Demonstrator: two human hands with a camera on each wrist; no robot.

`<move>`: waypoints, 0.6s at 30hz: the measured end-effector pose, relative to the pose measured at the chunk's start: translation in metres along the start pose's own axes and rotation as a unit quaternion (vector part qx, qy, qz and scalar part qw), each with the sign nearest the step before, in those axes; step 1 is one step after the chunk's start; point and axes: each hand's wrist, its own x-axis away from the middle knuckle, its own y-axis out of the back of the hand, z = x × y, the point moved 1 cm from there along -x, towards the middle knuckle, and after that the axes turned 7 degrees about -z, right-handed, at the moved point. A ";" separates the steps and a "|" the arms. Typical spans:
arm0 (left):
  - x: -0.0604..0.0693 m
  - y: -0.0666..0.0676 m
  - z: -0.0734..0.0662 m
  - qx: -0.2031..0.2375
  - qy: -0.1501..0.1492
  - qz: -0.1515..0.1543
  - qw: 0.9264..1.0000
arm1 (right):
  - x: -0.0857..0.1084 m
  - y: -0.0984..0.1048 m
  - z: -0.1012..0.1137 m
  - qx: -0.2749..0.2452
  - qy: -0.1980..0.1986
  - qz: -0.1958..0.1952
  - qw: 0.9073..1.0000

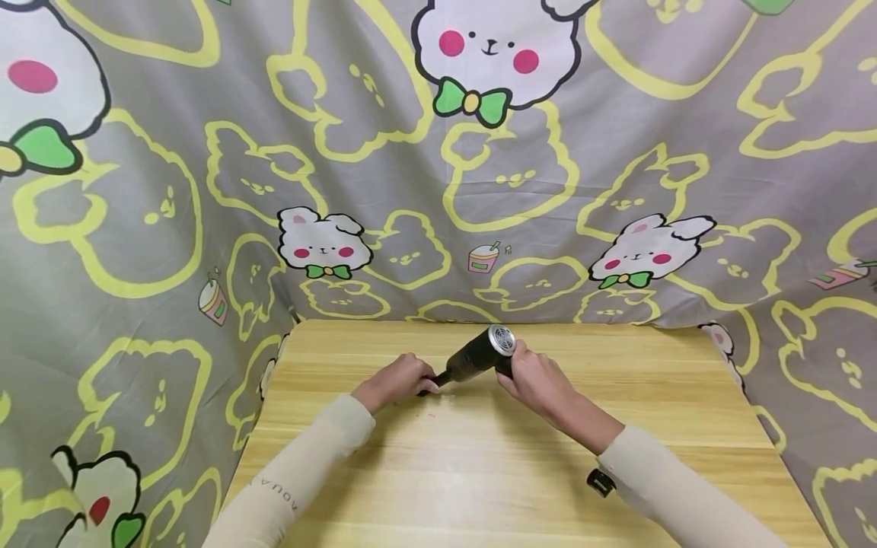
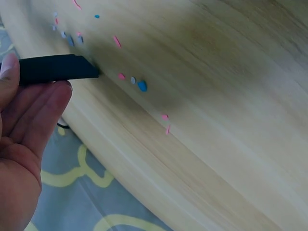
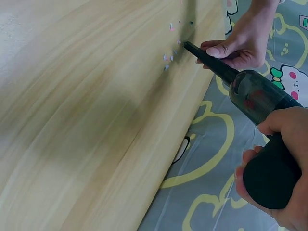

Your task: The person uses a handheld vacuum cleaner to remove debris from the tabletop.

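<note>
A black handheld vacuum cleaner point(image 1: 471, 358) with a silver vented end is held above the wooden table. My right hand point(image 1: 543, 380) grips its handle point(image 3: 272, 175). Near the tip, my left hand point(image 1: 403, 380) pinches the narrow nozzle point(image 2: 55, 69) between thumb and fingers. The nozzle's slanted end hangs close to the tabletop; whether it touches I cannot tell. Small pink, blue and grey scraps lie scattered around it, among them a blue bit point(image 2: 142, 85) and a pink strip point(image 2: 117, 41). Inside the see-through dust cup point(image 3: 254, 95) some reddish matter shows.
The wooden table point(image 1: 452, 472) reaches back to a grey curtain point(image 1: 404, 175) with cartoon prints, which also hangs at both sides. In the right wrist view, the table's edge runs beneath the vacuum. A small black device point(image 1: 601, 482) sits by the right sleeve.
</note>
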 end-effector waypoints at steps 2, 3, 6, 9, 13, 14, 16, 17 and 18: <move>0.000 -0.001 -0.001 -0.001 -0.004 0.001 1.000 | 0.001 0.001 -0.002 0.002 0.006 0.000 1.000; -0.001 -0.002 -0.001 0.000 -0.003 0.002 1.000 | 0.000 0.002 -0.002 0.003 0.009 0.000 1.000; -0.001 -0.002 -0.004 0.002 -0.003 0.006 1.000 | -0.001 0.004 -0.005 0.007 0.014 0.005 1.000; -0.003 -0.001 -0.007 0.005 -0.005 0.006 1.000 | -0.003 0.007 -0.007 0.014 0.018 0.010 1.000; -0.004 -0.002 -0.011 0.008 -0.005 0.013 1.000 | -0.003 0.010 -0.011 0.017 0.025 0.016 0.999; -0.005 -0.003 -0.012 0.009 -0.006 0.014 1.000 | -0.003 0.010 -0.011 0.016 0.026 0.017 0.999; -0.005 -0.004 -0.013 0.011 -0.007 0.015 1.000 | -0.003 0.011 -0.012 0.016 0.029 0.019 0.999; -0.005 -0.005 -0.013 0.012 -0.008 0.014 1.000 | -0.002 0.011 -0.013 0.016 0.031 0.019 0.999; -0.005 -0.006 -0.014 0.011 -0.010 0.012 1.000 | -0.002 0.011 -0.013 0.017 0.031 0.019 0.999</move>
